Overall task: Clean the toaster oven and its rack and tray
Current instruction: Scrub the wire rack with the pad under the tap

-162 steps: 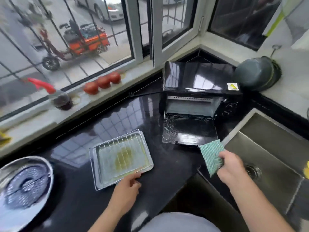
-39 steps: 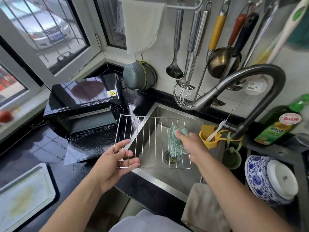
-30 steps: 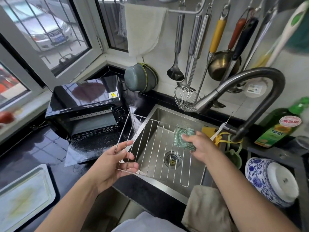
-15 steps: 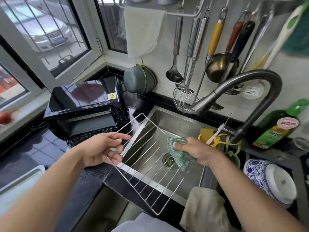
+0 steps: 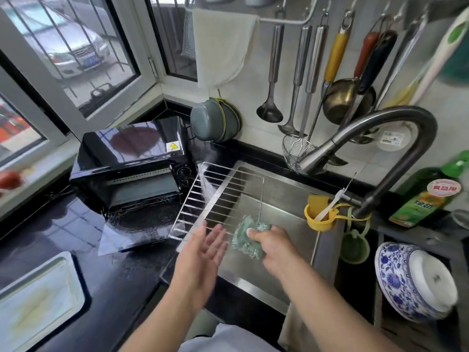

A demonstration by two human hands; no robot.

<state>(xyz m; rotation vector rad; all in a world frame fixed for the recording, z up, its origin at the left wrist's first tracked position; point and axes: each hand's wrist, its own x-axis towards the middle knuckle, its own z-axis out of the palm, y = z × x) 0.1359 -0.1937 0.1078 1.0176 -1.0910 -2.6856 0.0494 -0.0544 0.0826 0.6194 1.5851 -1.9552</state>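
From the head view, you have the wire rack (image 5: 223,196) held over the sink (image 5: 284,199), tilted so its far edge rises toward the toaster oven (image 5: 132,171) and its near edge drops toward you. Your left hand (image 5: 203,252) sits at the rack's near-left corner with fingers fairly straight and spread; it seems to prop the frame from below rather than clamp it (the exact contact is hard to see behind the wires). Your right hand (image 5: 271,247) is the working grip: fingers curled round the green cloth (image 5: 247,237), pressing it against the near-right part of the rack.

The relation that matters for the next stroke, as I judge it: the rack's wires run left to right, and the unwiped length lies away from your right hand, up and to the left toward the oven. So the cloth would travel along the wires, away from your body, with the left hand steadying the near corner. With so loose a support, a firm push could tip the rack into the sink.

The tray (image 5: 38,301) lies well apart on the black surface (image 5: 121,273) at lower left, still showing a yellowish film. The oven's door (image 5: 137,232) hangs open onto the surface, just beside the rack's left edge.
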